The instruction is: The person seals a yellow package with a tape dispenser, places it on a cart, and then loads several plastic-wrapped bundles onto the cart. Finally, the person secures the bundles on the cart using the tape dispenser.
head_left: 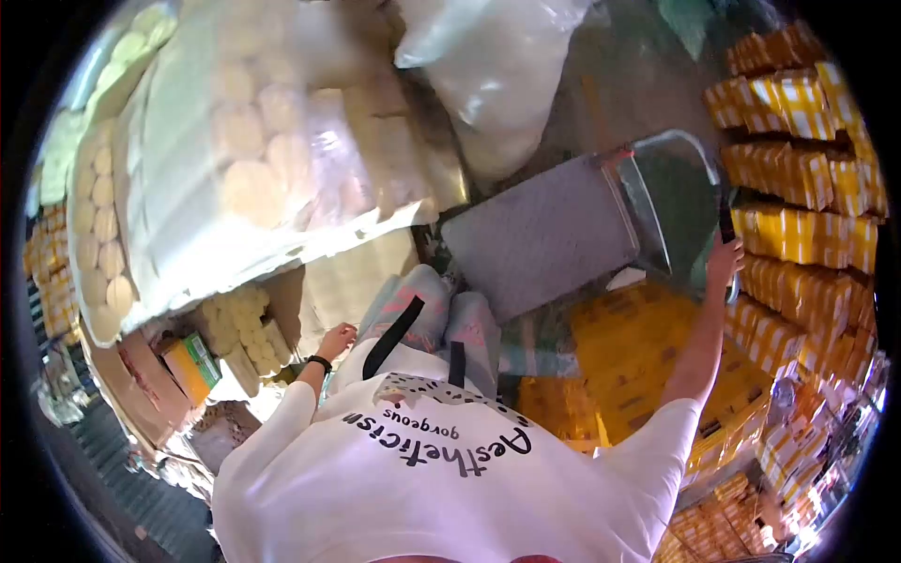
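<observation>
My right hand (724,260) is wrapped round the black-gripped part of the metal handle (678,136) of a platform cart. The cart's flat grey deck (540,239) lies ahead of my legs, with nothing on it. My left hand (336,342) hangs beside my thigh, fingers loosely apart and holding nothing; a black band circles that wrist. Nearest to it are my light trousers (409,305) and the pale cartons (355,274) under a plastic-wrapped stack (202,178).
Yellow-taped boxes (784,169) are stacked along the right. A large taped carton (648,347) sits close by my right side. A big white plastic bag (493,80) stands beyond the cart. Left of me are an open brown carton (155,385) and other goods.
</observation>
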### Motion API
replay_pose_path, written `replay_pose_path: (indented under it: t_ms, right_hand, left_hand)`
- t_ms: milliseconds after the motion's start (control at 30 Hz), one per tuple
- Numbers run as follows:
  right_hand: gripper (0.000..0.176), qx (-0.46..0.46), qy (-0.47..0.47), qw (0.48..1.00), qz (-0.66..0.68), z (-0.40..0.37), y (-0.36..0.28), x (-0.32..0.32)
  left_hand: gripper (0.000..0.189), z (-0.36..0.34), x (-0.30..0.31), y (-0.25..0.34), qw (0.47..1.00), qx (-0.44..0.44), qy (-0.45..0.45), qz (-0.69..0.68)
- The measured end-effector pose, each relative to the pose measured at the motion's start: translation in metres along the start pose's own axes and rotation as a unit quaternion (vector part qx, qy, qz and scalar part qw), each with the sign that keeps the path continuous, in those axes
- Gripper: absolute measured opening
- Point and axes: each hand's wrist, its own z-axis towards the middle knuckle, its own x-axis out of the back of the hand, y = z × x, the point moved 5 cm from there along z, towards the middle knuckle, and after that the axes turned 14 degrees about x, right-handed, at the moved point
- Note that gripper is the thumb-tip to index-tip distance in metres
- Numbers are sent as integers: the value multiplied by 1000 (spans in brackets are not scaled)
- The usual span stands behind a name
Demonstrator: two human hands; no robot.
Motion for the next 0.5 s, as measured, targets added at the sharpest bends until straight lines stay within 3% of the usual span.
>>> replay_pose_path:
  t_ms: [100, 133, 233, 300, 367, 400, 433, 467, 500]
  right_hand:
    - [66, -9, -48, 999, 16, -7, -16, 31]
    - [65, 25, -86, 996, -11, -9, -19, 33]
    - [61, 41, -89, 993, 73, -18, -21, 29]
    - [61, 125, -86, 988, -28, -25, -20, -3]
    - [65, -46, -167, 970, 171, -26, -23, 59]
    - [68, -74, -191, 951, 231, -26, -23, 71]
    - [66, -18, -90, 979, 179, -17, -9, 3]
    - [67, -18, -33, 989, 144, -14, -11, -2]
    - [69, 2, -70, 989, 131, -15, -12, -8]
  left_hand:
    - [26, -41, -8, -6, 993, -77, 62, 70]
    - [25, -46, -11, -16, 991, -99, 78, 52]
    - [25, -59, -18, -41, 989, -125, 79, 7]
    - [24, -71, -22, -56, 990, -105, 89, 12]
    - [25, -71, -26, -76, 991, -116, 72, -6]
    - [25, -80, -26, -78, 992, -101, 80, -8]
    - [25, -100, -22, -72, 992, -86, 89, -12]
    - [25, -111, -19, -73, 992, -66, 100, -31]
    - [24, -114, -17, -78, 991, -47, 123, -28]
